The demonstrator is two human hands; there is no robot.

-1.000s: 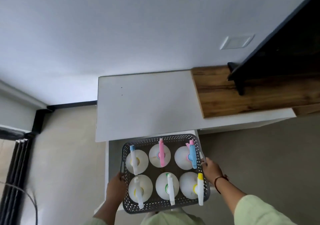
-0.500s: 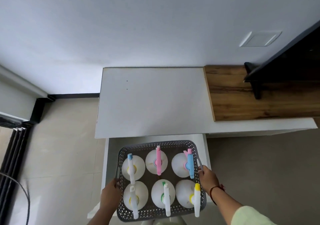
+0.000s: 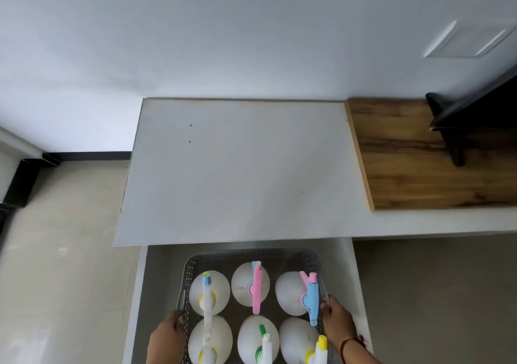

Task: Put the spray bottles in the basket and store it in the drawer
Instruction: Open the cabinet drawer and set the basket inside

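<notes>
Both hands reach forward from the bottom edge, one on each side of the grey perforated basket [image 3: 240, 256]. The left hand [image 3: 167, 335] curls its fingers over the basket's left rim. The right hand [image 3: 337, 323] grips the right rim just beside the blue-and-pink sprayer, with a red cord bracelet [image 3: 345, 345] on its wrist.

The basket sits low inside the open white drawer [image 3: 161, 279], under the front edge of the white counter [image 3: 237, 173]. Bare drawer floor shows to its left and beyond its far wall, and its near end is cut off by the frame.

Six white spray bottles stand upright in it, three across and two deep:
- Back row: blue-tipped bottle [image 3: 221, 293], pink-trigger bottle [image 3: 242, 284], blue-and-pink bottle [image 3: 289, 293].
- Front row: white-trigger bottle [image 3: 221, 338], green-marked bottle [image 3: 250, 338], yellow-tipped bottle [image 3: 296, 338].

Every sprayer head has its long axis running front to back — the blue tip points away from the person, toward the counter.

A wooden board [image 3: 419, 167] lies on the counter's right part.
</notes>
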